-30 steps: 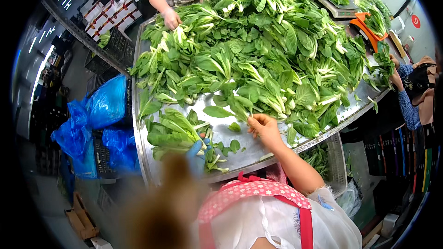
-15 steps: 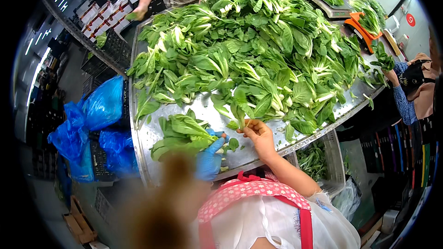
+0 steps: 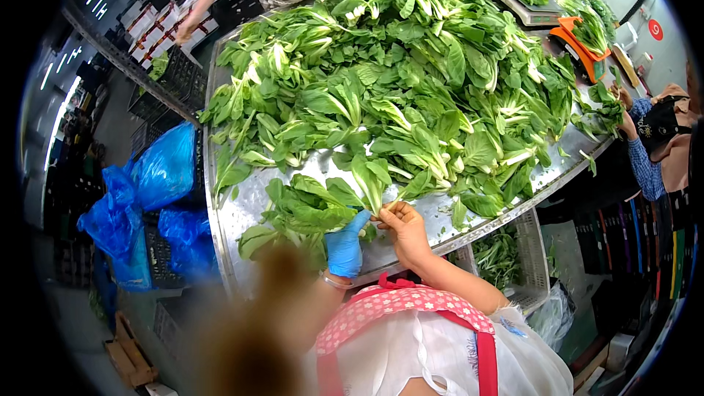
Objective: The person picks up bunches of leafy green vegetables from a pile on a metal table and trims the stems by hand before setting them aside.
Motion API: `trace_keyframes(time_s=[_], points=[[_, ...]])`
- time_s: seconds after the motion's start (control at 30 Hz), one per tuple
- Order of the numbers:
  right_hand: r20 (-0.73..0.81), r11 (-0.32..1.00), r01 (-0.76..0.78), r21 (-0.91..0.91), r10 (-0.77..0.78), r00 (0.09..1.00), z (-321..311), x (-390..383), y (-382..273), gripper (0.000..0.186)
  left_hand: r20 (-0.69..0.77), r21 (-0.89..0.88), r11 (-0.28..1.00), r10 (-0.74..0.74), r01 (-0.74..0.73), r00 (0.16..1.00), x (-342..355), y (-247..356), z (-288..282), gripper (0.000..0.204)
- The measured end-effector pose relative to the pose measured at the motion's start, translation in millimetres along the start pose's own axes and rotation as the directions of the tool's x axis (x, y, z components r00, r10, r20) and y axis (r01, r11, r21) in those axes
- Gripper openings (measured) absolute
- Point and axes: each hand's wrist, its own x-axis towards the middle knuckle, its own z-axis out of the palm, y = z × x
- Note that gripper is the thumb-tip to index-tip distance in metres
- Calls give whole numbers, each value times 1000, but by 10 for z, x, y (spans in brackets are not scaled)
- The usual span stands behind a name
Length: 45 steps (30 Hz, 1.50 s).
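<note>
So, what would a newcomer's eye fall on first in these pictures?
First, the great heap of leafy greens covering most of the metal table. Next, near the table's close edge, the blue-gloved left hand beside the bare right hand pinching a leafy stalk. Bright blue plastic bags stand out too, left of the table.

Loose bunch of broad green leaves (image 3: pixel 312 205), spread leftward, small pale-stemmed plant (image 3: pixel 371 180) at its right, leaves fanned out

Single head-worn fisheye, close above the near edge of the tabletop (image 3: pixel 317 166), facing down toward its far edge; near-left corner apparently blurred.
</note>
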Motion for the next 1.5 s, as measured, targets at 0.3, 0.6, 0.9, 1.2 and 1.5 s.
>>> trace_keyframes(time_s=[0.3,0.6,0.9,1.2,1.5], points=[[-9,955,255,-151,-260,966,131,-27,151,15,-23,-354,921,-184,164,983,185,-156,-189,11],[69,921,314,-230,-306,950,170,-20,113,13,-31,-320,947,-33,21,999,-99,216,-246,26],[613,197,785,-588,-525,591,276,-89,-103,24,116,-255,966,-14,44,993,-76,288,-225,30],[364,831,259,-492,-73,928,231,-350,-191,15,115,-494,862,-67,115,991,124,301,-539,31],[244,764,-133,-631,357,902,329,20,-200,44,190,-425,891,-87,162,978,36,60,-566,27]])
